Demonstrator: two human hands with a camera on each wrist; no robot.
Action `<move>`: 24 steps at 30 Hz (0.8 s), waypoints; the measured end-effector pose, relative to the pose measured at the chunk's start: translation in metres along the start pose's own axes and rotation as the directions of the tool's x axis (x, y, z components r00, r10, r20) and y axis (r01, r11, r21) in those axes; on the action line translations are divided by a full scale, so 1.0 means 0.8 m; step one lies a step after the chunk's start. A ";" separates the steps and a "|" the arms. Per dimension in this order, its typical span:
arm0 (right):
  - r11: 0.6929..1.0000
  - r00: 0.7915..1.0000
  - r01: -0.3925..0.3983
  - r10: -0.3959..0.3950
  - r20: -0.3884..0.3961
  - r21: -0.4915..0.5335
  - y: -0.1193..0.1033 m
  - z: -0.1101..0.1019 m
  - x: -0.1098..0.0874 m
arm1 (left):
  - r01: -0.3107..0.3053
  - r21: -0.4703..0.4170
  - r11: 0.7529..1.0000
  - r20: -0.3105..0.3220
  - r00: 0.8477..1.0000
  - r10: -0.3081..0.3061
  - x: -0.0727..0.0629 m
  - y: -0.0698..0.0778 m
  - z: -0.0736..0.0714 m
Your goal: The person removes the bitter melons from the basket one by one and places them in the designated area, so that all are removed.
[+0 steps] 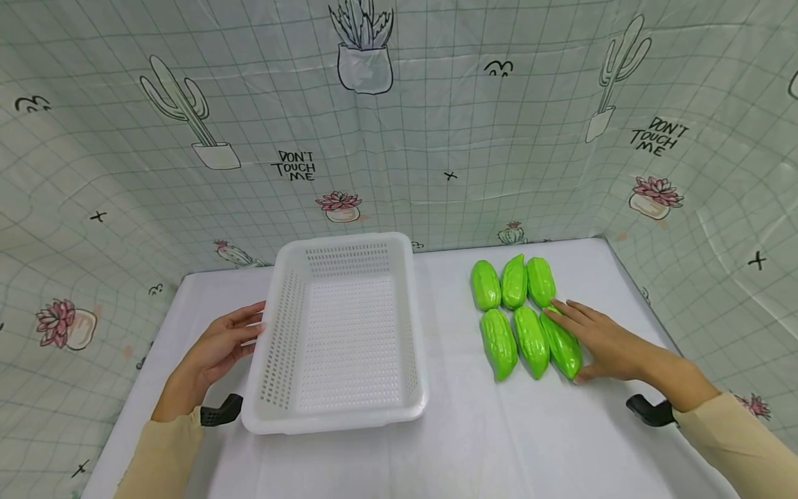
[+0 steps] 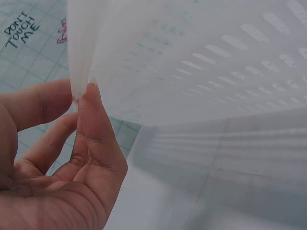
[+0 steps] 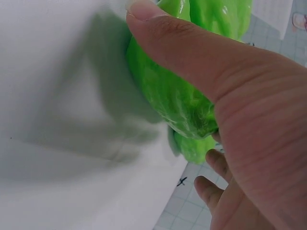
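Note:
My left hand (image 1: 219, 344) pinches the left rim of a white perforated plastic basket (image 1: 333, 421) between thumb and fingers; the left wrist view shows the rim (image 2: 80, 57) held at the fingertips. On the right, my right hand (image 1: 607, 339) spans a glossy, elongated green vegetable (image 1: 563, 346) with a bumpy skin. Its fingers reach to the far end and its thumb (image 3: 177, 43) lies by the near end, spread rather than curled. Whether they press on it cannot be told. Other similar green vegetables (image 1: 499, 344) lie beside it in two rows.
A white table (image 1: 461, 443) bears everything. Grid-patterned cloth (image 1: 399, 152) with cactus drawings hangs behind it and along both sides. Black wrist devices sit near each cuff, the left (image 1: 222, 410) close to the basket's near left corner.

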State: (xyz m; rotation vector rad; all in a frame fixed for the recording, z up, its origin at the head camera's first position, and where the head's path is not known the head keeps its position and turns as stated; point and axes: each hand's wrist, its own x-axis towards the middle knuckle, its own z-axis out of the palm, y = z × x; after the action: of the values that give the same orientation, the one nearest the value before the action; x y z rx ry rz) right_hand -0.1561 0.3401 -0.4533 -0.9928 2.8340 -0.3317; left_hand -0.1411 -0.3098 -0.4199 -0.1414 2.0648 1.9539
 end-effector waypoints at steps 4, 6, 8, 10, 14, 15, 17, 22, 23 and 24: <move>1.000 1.000 -0.005 0.005 0.009 0.001 0.001 0.000 0.001 | -0.001 0.006 1.000 0.003 1.000 0.001 0.000 0.000 0.000; 1.000 1.000 -0.011 0.010 0.014 0.002 0.001 -0.001 0.002 | 0.000 0.002 1.000 0.001 1.000 0.000 0.000 0.000 -0.001; 1.000 1.000 -0.014 0.014 0.019 0.006 0.001 -0.001 0.003 | 0.001 0.002 1.000 0.001 1.000 -0.001 -0.001 0.000 -0.001; 1.000 1.000 -0.016 0.016 0.021 0.010 0.001 -0.001 0.004 | 0.002 0.003 1.000 -0.002 1.000 -0.002 -0.001 0.000 -0.001; 1.000 1.000 -0.017 0.016 0.023 0.014 0.001 -0.001 0.005 | 0.002 0.007 1.000 -0.004 1.000 -0.002 -0.001 -0.001 -0.002; 1.000 1.000 -0.016 0.016 0.023 0.015 0.002 -0.001 0.005 | 0.004 0.005 1.000 -0.006 1.000 -0.004 -0.001 -0.001 -0.001; 1.000 1.000 -0.017 0.016 0.025 0.014 0.002 0.000 0.005 | 0.001 0.008 1.000 -0.003 1.000 -0.001 0.000 -0.001 -0.001; 1.000 0.999 -0.021 0.020 0.029 0.015 0.003 0.000 0.005 | 0.003 0.010 1.000 0.000 1.000 -0.003 0.001 -0.001 -0.001; 1.000 0.999 -0.020 0.020 0.029 0.016 0.003 0.000 0.005 | 0.003 0.009 1.000 0.001 1.000 -0.003 0.001 -0.001 -0.001; 1.000 0.999 -0.021 0.021 0.030 0.016 0.003 0.000 0.005 | 0.004 0.007 1.000 0.001 1.000 -0.004 0.001 -0.001 -0.001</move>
State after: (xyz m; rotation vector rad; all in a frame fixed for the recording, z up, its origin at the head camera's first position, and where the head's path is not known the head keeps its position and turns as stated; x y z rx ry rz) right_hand -0.1605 0.3396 -0.4540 -0.9565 2.8086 -0.3341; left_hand -0.1414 -0.3106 -0.4207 -0.1425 2.0691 1.9438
